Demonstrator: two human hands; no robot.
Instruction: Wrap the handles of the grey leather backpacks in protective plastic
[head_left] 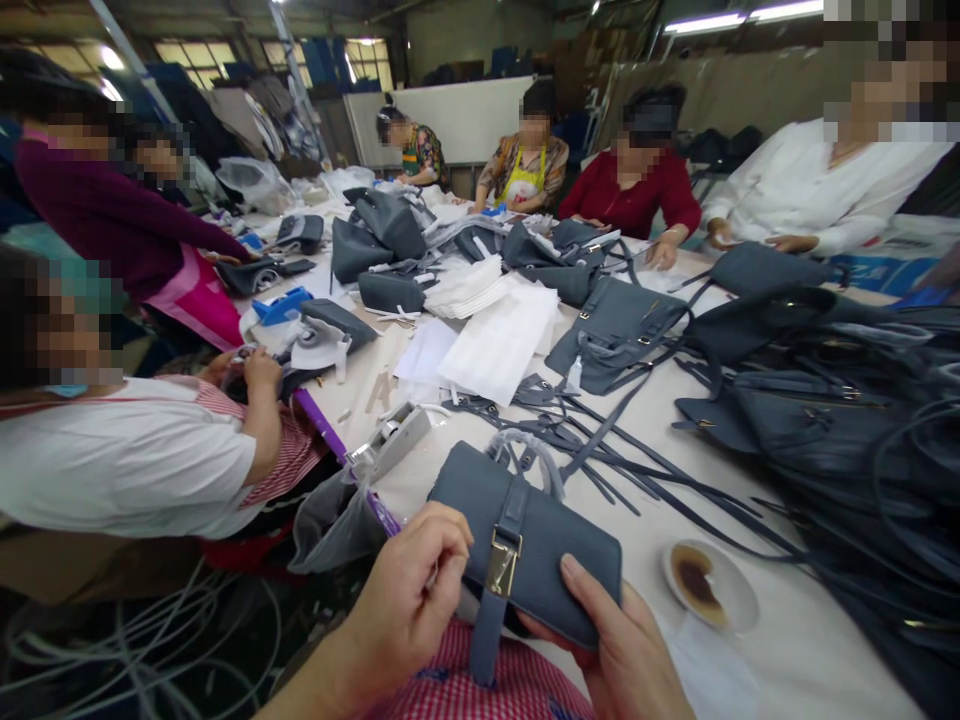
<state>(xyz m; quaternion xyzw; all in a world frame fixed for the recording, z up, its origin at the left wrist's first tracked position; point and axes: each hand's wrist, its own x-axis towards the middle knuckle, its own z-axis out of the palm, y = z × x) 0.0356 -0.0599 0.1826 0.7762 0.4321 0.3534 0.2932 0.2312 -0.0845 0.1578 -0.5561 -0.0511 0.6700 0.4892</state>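
A small dark blue-grey handbag (540, 560) is tilted over the near edge of the table. It has a gold buckle (501, 562) on a strap, whose loose end hangs down, and a plastic-wrapped handle (536, 455). My right hand (619, 635) grips the bag's lower right side, thumb on the front and fingers underneath. My left hand (420, 580) is closed, its fingers curled beside the bag's left edge. Whatever those fingers may hold is hidden.
Loose straps (600, 450), a white dish (709, 588) of brown liquid, white sheets (499, 340) and a metal-ended device (397, 440) lie on the table (810, 620). Dark bags (825, 410) pile at right. Several co-workers sit or stand around, one (150, 440) close at left.
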